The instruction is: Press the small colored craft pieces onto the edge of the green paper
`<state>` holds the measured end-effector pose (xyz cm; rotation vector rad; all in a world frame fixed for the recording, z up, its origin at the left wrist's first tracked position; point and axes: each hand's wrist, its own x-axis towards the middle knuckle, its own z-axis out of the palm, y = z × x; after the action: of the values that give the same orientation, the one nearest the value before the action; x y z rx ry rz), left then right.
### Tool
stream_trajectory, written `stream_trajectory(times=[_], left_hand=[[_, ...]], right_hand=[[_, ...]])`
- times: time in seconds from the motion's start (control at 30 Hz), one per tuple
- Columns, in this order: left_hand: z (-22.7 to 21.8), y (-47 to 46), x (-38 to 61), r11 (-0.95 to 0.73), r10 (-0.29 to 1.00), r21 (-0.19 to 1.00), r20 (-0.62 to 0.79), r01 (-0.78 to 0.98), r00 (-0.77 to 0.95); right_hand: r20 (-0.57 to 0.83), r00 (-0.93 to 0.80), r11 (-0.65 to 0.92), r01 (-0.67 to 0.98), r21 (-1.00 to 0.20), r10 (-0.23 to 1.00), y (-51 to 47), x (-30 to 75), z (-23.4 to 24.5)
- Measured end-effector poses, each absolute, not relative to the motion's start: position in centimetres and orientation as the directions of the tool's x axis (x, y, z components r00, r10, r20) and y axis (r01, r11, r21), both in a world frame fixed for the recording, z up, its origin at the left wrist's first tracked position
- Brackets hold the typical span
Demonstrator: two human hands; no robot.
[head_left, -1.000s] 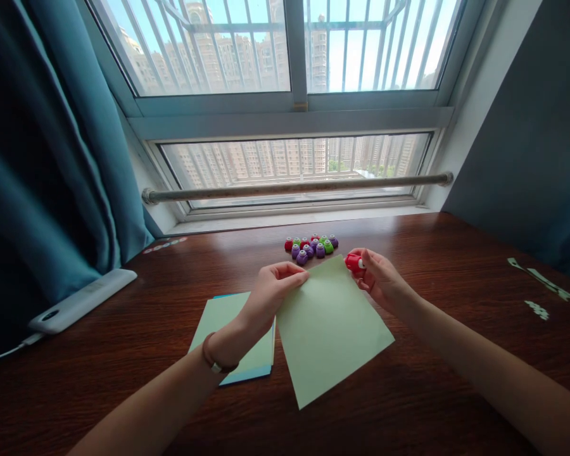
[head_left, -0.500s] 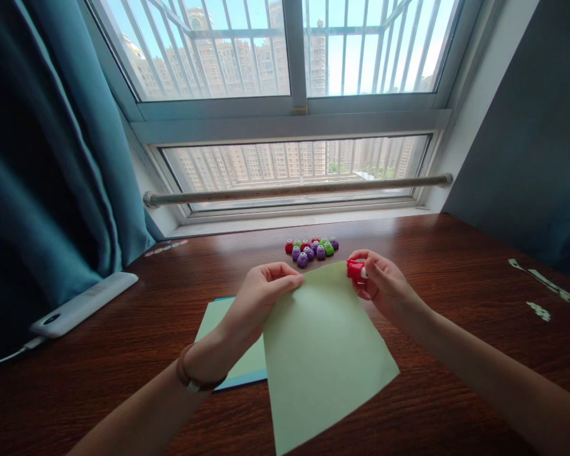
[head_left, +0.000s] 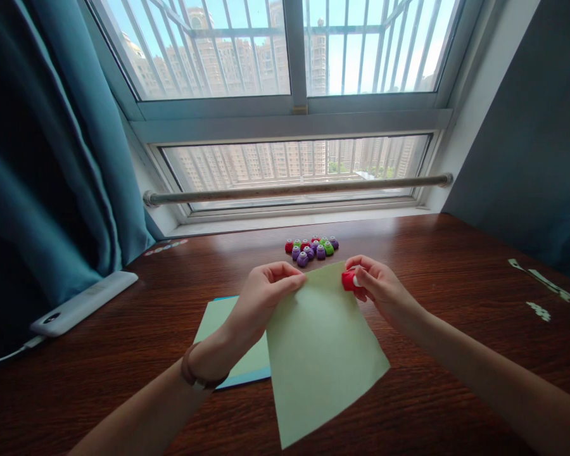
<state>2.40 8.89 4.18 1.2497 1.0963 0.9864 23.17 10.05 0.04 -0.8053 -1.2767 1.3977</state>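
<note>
Left hand (head_left: 261,294) pinches the green sheet (head_left: 320,354) at its top edge, right hand (head_left: 380,288) grips a red punch (head_left: 348,279) on the 1 o'clock corner. No holes visible in it yet.

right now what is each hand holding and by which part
The left hand pinches the green sheet by its far edge. The right hand holds the red punch by its body, at the sheet's far right corner.

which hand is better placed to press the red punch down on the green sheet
Right, probably. The right hand grips the red punch right at the top corner of the green sheet. The left hand pinches the sheet's top edge and holds it up, so it looks occupied.
</note>
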Motion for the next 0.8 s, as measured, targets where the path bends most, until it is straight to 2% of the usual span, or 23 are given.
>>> stream_trajectory(times=[0.1,0.17,0.3,0.37,0.5,0.7,0.8], left_hand=[[3.7,9.7,2.2,0.087,0.951,0.991,-0.112,0.098,0.287],[3.1,10.6,2.1,0.062,0.938,0.978,-0.126,0.201,0.323],[1.3,12.6,1.9,-0.120,0.876,0.848,-0.156,0.517,0.457],[0.0,13.4,1.9,-0.247,0.848,0.755,-0.135,0.608,0.513],[-2.8,13.8,2.1,-0.332,0.850,0.667,-0.095,0.667,0.518],[-4.8,13.7,2.3,-0.419,0.847,0.546,-0.054,0.725,0.529],[-4.7,13.5,2.6,-0.460,0.851,0.476,-0.006,0.750,0.526]], right_hand=[[0.116,-0.330,0.047,-0.212,-0.976,0.937,10.6,23.3,-0.5],[0.029,-0.390,-0.024,-0.129,-0.991,0.921,11.0,23.5,-0.9],[-0.214,-0.360,-0.154,0.188,-0.970,0.908,11.9,23.8,-1.7],[-0.259,-0.314,-0.149,0.336,-0.930,0.913,12.1,23.9,-2.0],[-0.173,-0.296,-0.003,0.496,-0.868,0.940,12.2,24.1,-3.3],[-0.125,-0.286,0.044,0.518,-0.854,0.950,12.4,24.0,-5.2],[-0.065,-0.268,0.118,0.614,-0.781,0.961,12.4,23.9,-5.4]])
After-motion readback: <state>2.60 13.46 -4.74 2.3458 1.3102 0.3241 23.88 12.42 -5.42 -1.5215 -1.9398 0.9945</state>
